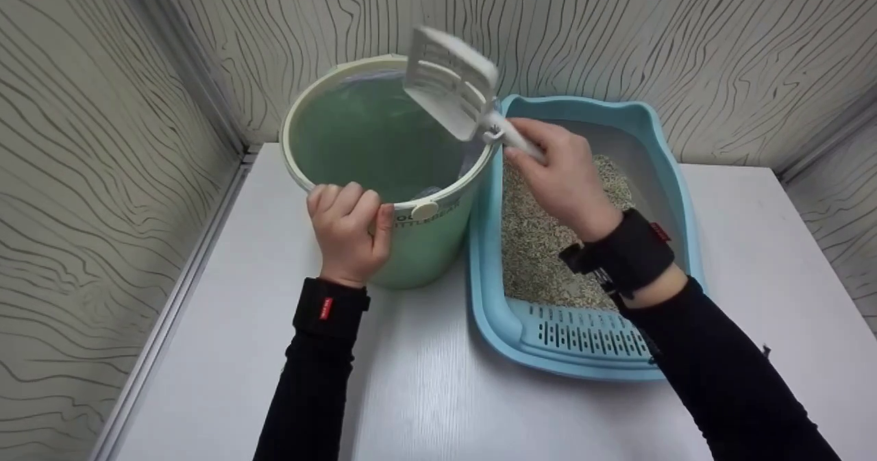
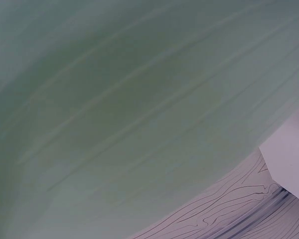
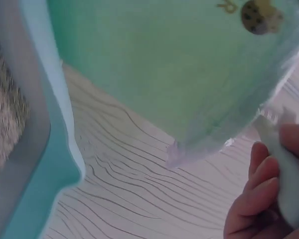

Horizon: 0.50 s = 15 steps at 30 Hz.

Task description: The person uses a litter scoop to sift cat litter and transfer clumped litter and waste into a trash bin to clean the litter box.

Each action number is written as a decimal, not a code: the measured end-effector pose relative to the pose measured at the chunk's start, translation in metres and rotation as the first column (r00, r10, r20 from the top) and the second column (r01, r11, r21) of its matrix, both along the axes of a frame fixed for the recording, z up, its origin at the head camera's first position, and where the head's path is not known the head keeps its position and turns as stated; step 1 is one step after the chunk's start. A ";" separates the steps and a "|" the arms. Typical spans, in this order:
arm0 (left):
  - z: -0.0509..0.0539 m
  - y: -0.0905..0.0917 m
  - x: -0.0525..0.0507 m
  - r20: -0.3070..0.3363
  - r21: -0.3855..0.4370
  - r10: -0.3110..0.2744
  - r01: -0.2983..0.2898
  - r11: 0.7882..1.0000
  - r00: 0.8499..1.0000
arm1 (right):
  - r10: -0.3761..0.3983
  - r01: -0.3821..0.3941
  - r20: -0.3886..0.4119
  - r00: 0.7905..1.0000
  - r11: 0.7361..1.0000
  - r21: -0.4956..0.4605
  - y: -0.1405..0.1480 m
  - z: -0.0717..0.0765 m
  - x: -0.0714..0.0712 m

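Note:
In the head view my right hand (image 1: 565, 173) grips the handle of a white slotted litter scoop (image 1: 449, 81), its head tilted up over the right side of a green trash bin (image 1: 425, 255). Fingers and thumb wrap the scoop handle (image 3: 286, 174) in the right wrist view. My left hand (image 1: 348, 228) holds the bin's cream rim at the front, fingers curled over it. A clear liner shows at the bin's edge. To the right, beneath my right forearm, stands a blue litter box (image 1: 490, 296) with grainy litter (image 1: 541, 255). Only the bin's wall (image 2: 139, 99) fills most of the left wrist view.
Bin and litter box stand side by side on a white tabletop (image 1: 411, 392). Behind them rises a wall (image 1: 582, 29) with a wood-grain line pattern, and a similar panel (image 1: 82, 194) borders the left side. The litter box has a slotted front ledge (image 1: 589, 331).

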<state>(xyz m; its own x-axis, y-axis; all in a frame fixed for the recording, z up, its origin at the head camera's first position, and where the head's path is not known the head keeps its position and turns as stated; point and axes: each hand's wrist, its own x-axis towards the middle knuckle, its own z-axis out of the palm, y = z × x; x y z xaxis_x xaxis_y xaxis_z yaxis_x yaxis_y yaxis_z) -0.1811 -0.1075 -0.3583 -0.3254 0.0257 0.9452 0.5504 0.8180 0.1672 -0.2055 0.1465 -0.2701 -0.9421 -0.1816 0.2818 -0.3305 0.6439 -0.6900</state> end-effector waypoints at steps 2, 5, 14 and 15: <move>0.000 0.000 0.000 0.000 -0.002 0.000 0.000 1.000 1.000 | -0.028 0.031 0.028 0.999 0.995 -0.094 0.012 0.001 0.002; 0.001 -0.001 0.001 0.002 0.003 -0.004 0.004 1.000 1.000 | -0.070 0.078 0.048 0.996 0.979 -0.187 0.035 0.002 0.006; 0.002 -0.006 0.002 -0.004 0.019 -0.011 0.011 1.000 1.000 | -0.129 0.175 0.189 0.973 0.953 -0.247 0.113 -0.023 0.017; 0.002 -0.006 0.002 -0.004 0.022 -0.011 0.012 1.000 1.000 | -0.136 0.181 0.198 0.971 0.956 -0.230 0.120 -0.029 0.019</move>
